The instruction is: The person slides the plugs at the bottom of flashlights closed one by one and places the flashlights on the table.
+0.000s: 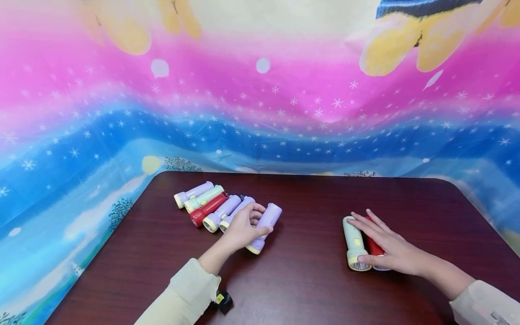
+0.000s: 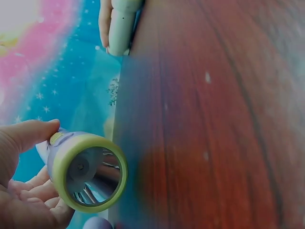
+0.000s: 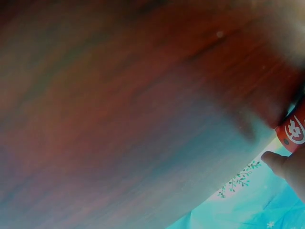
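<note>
My left hand point(image 1: 243, 229) grips a purple flashlight point(image 1: 270, 215) with a pale yellow rim, its lens end tilted down toward me. In the left wrist view, the thumb lies by the yellow switch of this flashlight point(image 2: 90, 172) and fingers curl behind its body. On the right, my right hand point(image 1: 396, 253) reaches over a pale green flashlight point(image 1: 352, 234) and a red flashlight point(image 1: 373, 246) lying side by side. Its fingers are extended, with fingertips at the green one's tail and thumb by its lens. Part of the red flashlight point(image 3: 293, 129) shows in the right wrist view.
Several flashlights lie in a slanted row at the back left: purple point(image 1: 195, 192), pale green point(image 1: 205, 197), red point(image 1: 209, 209), and more purple point(image 1: 222, 212). A small black object point(image 1: 225, 301) is near the left sleeve. A patterned cloth point(image 1: 260, 113) hangs behind the dark wooden table point(image 1: 308, 289).
</note>
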{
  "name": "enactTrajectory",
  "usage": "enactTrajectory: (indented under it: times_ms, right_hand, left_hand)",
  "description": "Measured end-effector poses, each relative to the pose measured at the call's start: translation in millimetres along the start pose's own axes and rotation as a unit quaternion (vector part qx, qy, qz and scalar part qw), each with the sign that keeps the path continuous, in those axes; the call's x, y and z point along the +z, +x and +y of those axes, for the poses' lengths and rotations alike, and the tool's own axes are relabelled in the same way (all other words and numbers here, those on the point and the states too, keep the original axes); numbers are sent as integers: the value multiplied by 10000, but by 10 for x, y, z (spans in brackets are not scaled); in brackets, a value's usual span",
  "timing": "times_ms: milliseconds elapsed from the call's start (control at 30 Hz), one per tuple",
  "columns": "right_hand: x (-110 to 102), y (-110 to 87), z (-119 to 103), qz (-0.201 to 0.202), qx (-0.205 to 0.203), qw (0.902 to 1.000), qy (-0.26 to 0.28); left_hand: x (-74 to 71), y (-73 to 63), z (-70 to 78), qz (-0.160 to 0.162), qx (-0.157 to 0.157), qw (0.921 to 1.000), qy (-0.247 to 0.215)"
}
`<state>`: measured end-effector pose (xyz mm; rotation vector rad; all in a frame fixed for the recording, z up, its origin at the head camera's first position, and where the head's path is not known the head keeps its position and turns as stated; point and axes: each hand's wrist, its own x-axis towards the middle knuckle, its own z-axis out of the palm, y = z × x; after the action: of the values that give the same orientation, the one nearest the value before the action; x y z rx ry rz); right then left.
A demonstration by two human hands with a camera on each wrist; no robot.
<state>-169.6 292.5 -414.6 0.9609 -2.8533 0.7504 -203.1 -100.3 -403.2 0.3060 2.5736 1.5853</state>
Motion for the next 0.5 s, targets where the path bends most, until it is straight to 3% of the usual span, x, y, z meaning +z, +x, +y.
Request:
enactTrajectory:
  times_ms: [500]
  right_hand:
    - [-40, 12, -20, -155, 210, 9992, 314]
  left_hand:
    - [114, -161, 189, 921, 621, 9936, 213]
